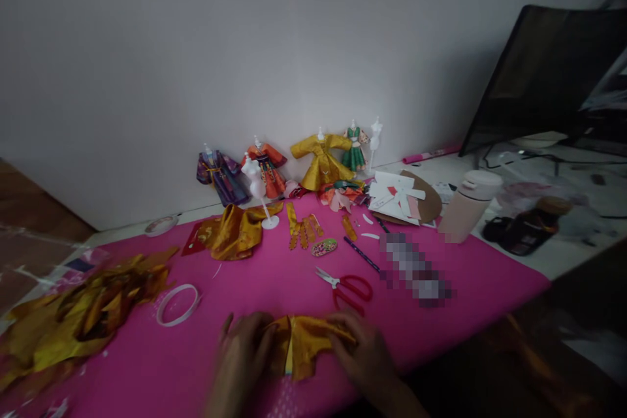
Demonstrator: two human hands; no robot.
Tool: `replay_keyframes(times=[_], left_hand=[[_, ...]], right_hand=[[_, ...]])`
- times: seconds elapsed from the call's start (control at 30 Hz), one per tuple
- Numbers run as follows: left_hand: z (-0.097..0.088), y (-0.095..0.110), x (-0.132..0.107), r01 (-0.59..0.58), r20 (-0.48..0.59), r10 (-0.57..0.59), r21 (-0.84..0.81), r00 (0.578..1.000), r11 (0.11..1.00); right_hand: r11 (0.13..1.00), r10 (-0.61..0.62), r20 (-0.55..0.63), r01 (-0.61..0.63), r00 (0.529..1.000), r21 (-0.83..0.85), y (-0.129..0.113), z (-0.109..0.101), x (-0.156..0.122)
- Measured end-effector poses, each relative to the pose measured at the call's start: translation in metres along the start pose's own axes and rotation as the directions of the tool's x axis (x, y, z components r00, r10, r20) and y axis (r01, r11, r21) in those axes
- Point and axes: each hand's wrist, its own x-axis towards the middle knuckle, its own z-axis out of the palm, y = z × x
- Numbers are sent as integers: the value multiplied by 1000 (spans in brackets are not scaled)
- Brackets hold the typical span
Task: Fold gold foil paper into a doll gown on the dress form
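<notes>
Both of my hands rest on a small piece of gold fabric point(301, 343) lying on the pink mat point(255, 287) near its front edge. My left hand point(242, 359) presses on the fabric's left side with its fingers curled over it. My right hand point(365, 353) pinches the right side. Red-handled scissors point(345, 287) lie just beyond the fabric, and a roll of clear tape point(177, 304) sits to the left.
A heap of gold fabric scraps point(78, 317) fills the left. Small mannequins in doll dresses point(321, 160) line the wall, with a bare white mannequin point(257, 186) and another gold garment point(240, 230) in front. Paper pieces point(396, 199), a pale tumbler point(467, 206) and a black chair point(548, 78) stand at right.
</notes>
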Motion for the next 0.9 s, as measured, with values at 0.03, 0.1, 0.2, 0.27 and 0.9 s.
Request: replay_keyframes(times=[0.03,0.1,0.2,0.27,0.9], left_hand=[[2,0,0,-3,-4,3,1,1000,1000],[5,-1,-1,-9,-15,9,8,1000,1000],[8,-4,-2,-19,-52,21,29,998,999],[9,-3,-5,-20,-107,25,47,994,999],[42,16,-11,123,17,-126,-361,992,925]], right_hand=[[1000,9,-4,-9,1000,5,0,-1,-1],[1000,25,-10,-24,1000,13,1,-2,-2],[999,38,-13,-37,999,25,5,-2,-3],[999,42,-16,-41,999,28,8,-1,-4],[1000,-4,-35,4,999,0,10,3,-5]])
